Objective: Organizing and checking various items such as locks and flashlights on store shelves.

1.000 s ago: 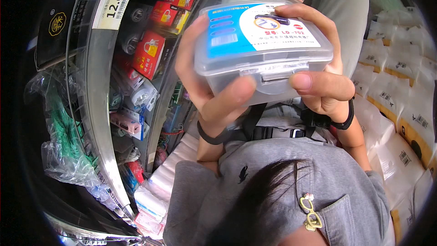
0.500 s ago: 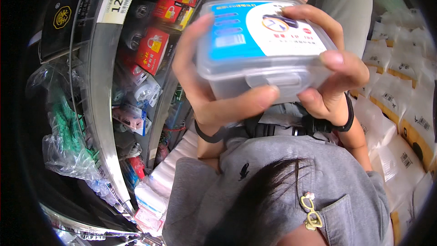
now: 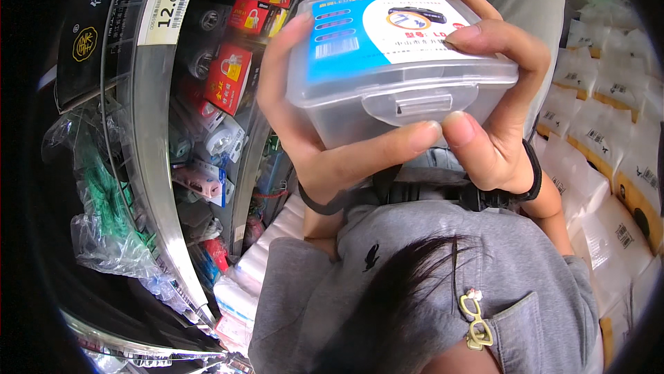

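Between both hands I hold a translucent plastic box (image 3: 408,70) with a blue and white label on its lid, which is closed. A picture of a dark headlamp-like device is printed on the label. My left hand (image 3: 325,160) wraps the box's left side, its thumb along the front wall below the clip latch (image 3: 423,103). My right hand (image 3: 501,125) grips the right side, one fingertip resting on the lid and the thumb beside the latch. The two thumb tips nearly meet. What the box contains cannot be made out.
At left stands a shelf with a metal price rail (image 3: 155,132) and packaged goods, including red padlock boxes (image 3: 228,78). Crumpled clear and green plastic bags (image 3: 104,194) hang at its edge. Stacked white plastic packs (image 3: 602,166) fill the right side.
The box has shifted slightly left and tilted, showing more of its front latch. My right thumb has moved up beside the latch, nearer the left thumb.
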The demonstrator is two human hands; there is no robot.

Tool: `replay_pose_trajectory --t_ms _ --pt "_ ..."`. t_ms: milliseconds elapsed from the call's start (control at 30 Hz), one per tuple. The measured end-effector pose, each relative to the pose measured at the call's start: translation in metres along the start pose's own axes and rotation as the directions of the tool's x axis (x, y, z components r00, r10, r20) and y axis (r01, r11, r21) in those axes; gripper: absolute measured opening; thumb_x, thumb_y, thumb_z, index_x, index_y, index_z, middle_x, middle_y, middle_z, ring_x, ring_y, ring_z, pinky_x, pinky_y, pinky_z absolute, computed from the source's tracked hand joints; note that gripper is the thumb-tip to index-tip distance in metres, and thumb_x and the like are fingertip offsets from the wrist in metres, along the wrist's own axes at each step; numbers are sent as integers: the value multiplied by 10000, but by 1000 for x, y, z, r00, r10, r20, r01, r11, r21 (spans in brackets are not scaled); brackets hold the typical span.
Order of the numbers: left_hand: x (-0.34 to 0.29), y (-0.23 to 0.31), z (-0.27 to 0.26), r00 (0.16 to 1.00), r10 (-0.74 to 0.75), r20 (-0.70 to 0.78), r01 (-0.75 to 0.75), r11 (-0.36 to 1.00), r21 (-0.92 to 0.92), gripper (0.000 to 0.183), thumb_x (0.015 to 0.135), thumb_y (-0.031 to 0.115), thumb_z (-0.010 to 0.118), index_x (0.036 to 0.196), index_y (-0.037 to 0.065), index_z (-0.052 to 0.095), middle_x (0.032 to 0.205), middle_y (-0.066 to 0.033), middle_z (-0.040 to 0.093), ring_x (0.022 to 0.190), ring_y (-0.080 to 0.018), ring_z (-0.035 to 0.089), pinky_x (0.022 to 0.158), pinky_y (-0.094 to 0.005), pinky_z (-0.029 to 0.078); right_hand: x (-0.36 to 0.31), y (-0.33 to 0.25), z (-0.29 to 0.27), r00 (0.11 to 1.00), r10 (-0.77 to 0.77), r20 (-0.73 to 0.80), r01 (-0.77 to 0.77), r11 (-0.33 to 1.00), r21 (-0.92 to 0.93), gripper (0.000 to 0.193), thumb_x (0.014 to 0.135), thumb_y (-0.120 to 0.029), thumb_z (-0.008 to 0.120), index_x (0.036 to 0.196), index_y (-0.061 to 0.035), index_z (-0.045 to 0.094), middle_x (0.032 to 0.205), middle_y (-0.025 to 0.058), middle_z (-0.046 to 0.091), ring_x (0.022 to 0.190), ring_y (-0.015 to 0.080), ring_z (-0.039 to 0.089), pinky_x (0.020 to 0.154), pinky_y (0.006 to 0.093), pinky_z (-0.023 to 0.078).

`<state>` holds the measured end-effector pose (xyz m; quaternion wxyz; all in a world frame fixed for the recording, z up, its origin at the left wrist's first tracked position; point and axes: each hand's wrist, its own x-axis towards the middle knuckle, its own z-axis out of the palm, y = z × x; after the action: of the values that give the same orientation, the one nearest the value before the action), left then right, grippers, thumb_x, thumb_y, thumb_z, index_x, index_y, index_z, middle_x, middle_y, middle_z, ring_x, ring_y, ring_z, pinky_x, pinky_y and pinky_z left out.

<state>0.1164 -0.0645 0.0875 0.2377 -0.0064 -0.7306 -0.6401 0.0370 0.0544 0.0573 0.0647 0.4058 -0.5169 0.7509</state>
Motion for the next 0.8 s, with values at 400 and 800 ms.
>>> replay_pose_trajectory --t_ms 400,800 --pt "3 -40 1 880 474 21 -470 866 169 487 760 457 667 1170 304 454 1297 -292 342 1189 -440 388 954 -511 391 -1 1 -5 998 31 60 -18 979 -205 523 766 -169 669 1184 -55 375 1193 222 374 1180 361 394 995 464 331" --pt "2 -23 0 984 58 -166 -58 998 9 718 829 441 593 1310 -3 297 1316 -176 380 1199 -275 419 1014 -391 342 -8 13 -5 997 -28 70 51 937 -346 470 717 -114 722 1107 -29 473 1060 122 465 1123 341 419 996 493 308"
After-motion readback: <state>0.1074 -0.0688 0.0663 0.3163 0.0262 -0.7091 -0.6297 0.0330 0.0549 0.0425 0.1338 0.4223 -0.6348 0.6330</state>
